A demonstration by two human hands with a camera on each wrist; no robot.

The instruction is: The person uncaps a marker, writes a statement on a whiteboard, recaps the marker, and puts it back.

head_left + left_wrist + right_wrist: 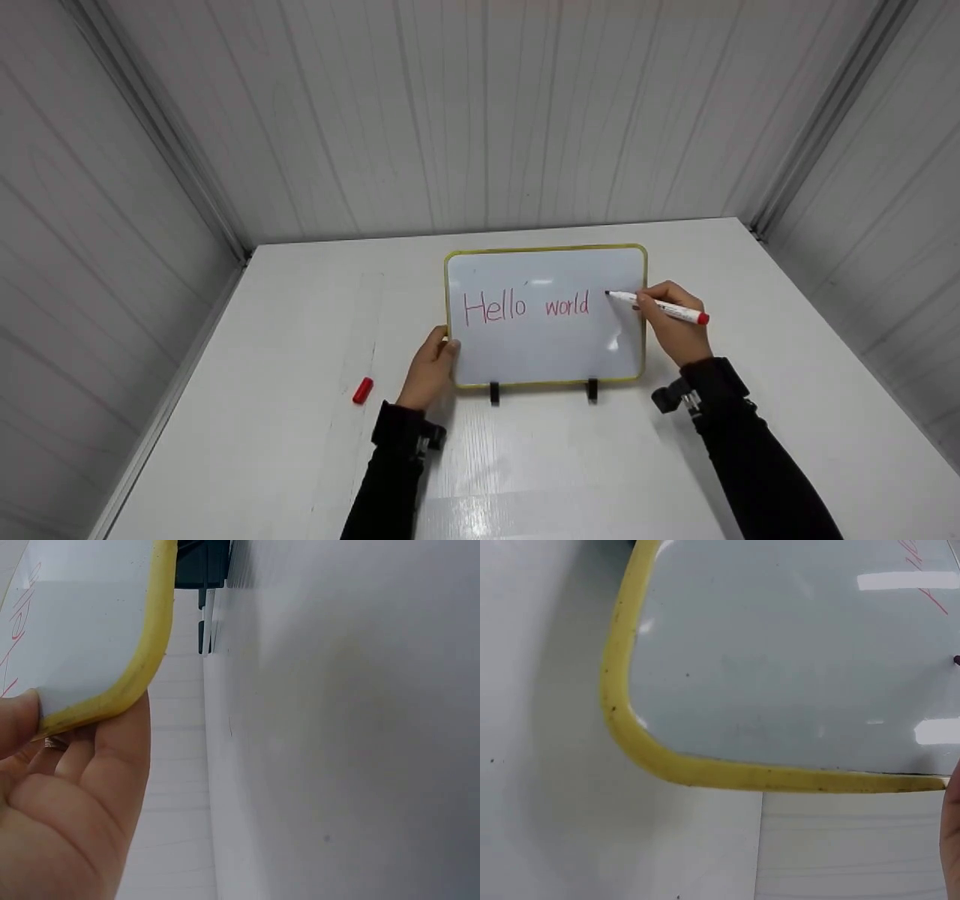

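Whiteboard (545, 352) stands propped on the desk (247, 420), "Hello world" across it in red. My left hand (430, 369) pinches its lower-left corner, while my right hand (673, 322) grips the marker (660, 307), tip at the board just right of the last letter. To write cleanly I'd brace that corner firmly and press lightly — the board could tip. Count: one whiteboard, one marker, one red cap (363, 391) lying left of the board, two black feet.

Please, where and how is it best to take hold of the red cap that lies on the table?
Probably pinch the red cap across its short width, coming from above. It lies flat on the table, apart from the whiteboard, left of the left hand, with free space around it.
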